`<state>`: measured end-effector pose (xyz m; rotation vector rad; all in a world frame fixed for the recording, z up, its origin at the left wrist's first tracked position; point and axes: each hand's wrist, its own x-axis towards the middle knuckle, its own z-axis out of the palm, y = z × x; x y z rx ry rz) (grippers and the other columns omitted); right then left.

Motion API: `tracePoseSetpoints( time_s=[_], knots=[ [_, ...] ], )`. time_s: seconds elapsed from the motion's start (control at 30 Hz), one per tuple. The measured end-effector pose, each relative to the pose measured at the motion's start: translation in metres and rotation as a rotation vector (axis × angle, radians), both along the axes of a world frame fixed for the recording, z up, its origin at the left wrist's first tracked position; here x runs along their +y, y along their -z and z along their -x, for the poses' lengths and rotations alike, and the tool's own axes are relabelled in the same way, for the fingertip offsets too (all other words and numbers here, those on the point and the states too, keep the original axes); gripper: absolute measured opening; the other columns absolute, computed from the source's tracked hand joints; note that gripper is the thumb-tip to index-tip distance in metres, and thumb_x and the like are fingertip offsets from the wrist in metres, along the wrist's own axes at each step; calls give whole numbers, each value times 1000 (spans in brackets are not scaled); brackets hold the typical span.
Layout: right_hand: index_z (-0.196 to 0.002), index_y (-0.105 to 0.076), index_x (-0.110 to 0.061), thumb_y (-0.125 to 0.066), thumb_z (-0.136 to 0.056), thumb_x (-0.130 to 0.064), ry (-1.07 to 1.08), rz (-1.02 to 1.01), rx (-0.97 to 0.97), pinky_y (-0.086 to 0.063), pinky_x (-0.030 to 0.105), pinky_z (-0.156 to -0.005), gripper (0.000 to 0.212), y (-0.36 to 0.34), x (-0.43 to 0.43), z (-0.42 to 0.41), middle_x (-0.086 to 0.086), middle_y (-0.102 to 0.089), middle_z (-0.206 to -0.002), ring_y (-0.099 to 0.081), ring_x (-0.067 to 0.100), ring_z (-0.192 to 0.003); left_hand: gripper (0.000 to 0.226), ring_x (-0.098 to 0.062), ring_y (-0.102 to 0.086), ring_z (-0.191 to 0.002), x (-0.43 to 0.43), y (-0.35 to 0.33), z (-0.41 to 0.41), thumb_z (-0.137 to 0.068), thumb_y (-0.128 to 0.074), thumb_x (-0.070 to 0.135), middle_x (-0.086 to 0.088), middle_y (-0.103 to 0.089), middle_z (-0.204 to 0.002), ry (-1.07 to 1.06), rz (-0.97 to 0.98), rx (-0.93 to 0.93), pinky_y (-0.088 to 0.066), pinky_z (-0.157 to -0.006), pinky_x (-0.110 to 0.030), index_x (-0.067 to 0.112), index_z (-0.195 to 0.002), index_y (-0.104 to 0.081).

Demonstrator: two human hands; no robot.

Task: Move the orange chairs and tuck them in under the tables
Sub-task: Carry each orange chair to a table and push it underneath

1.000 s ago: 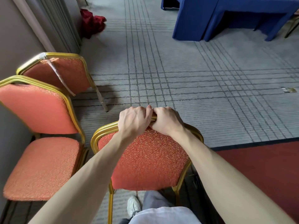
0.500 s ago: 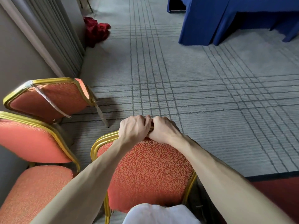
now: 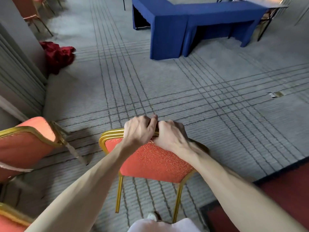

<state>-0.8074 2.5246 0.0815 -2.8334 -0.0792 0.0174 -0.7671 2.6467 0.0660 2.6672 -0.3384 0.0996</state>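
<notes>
We note both arms outstretched, left hand [image 3: 139, 130] and right hand [image 3: 170, 133] touching, each gripping the top rail of the orange chair [image 3: 150, 162]. Its frame is ribbed gold metal, its backrest swirl-patterned fabric.

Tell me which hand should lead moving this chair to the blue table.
Right, marginally. The left hand and right hand both grip the orange chair by its top rail, side by side, but the blue table stands ahead to the right, on the right hand's side.
</notes>
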Motion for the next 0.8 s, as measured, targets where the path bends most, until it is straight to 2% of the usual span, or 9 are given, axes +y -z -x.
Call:
tracePoseSetpoints(
  time_s=[0.13,0.37,0.47,0.53,0.6,0.67,0.73,0.8],
  knots=[
    [-100,-68,-12,-59,-88,-32,77,27,42,-47,36,-84,25,20,-2,-10,17,-71,-101,-66,34,-102,61,-41,-63,-97,-9,20,-21,-103,-31,51,-21,-70,-90,86,-55,31,-43,-72,-38,9,-72,-64],
    [-102,-68,-10,-57,-89,-31,204,39,106,-49,37,-84,27,37,-22,-79,19,-70,-103,-66,36,-103,60,-40,-66,-95,-37,43,-100,-104,-31,50,-18,-71,-87,229,-72,42,-47,-72,-38,11,-74,-65],
    [-101,-69,-10,-58,-86,-36,268,49,165,-50,37,-85,32,45,-35,-122,18,-71,-102,-67,34,-102,60,-38,-66,-94,-56,56,-146,-105,-32,47,-16,-71,-88,304,-58,45,-47,-72,-39,8,-76,-66],
    [-97,-69,-11,-56,-79,-43,299,35,189,-53,37,-82,39,50,-44,-150,18,-71,-95,-68,36,-98,61,-37,-66,-90,-68,60,-175,-104,-30,48,-13,-72,-85,341,-68,7,-42,-67,-37,8,-74,-66],
    [-96,-69,-11,-56,-76,-47,351,33,179,-55,38,-80,43,45,-56,-178,18,-72,-92,-68,37,-95,61,-35,-66,-90,-80,58,-205,-102,-25,50,-11,-72,-87,386,-76,-16,-37,-63,-36,12,-84,-69],
    [-95,-69,-11,-61,-78,-44,419,25,151,-54,38,-78,38,31,-72,-207,17,-72,-93,-69,36,-93,58,-34,-66,-95,-98,46,-238,-102,-20,52,-9,-72,-95,454,-93,-11,-34,-63,-35,20,-103,-69],
    [-94,-69,-11,-62,-80,-40,459,15,145,-53,36,-77,33,20,-90,-229,16,-73,-93,-69,35,-92,48,-35,-66,-96,-116,32,-265,-104,-21,49,-6,-71,-100,544,-102,-3,-39,-64,-34,28,-116,-63],
    [-91,-68,-10,-60,-83,-41,508,9,123,-52,36,-76,33,16,-109,-244,16,-72,-91,-69,36,-90,44,-36,-66,-91,-133,24,-281,-106,-24,47,-8,-71,-96,607,-84,-32,-50,-68,-38,28,-112,-63]
  ],
)
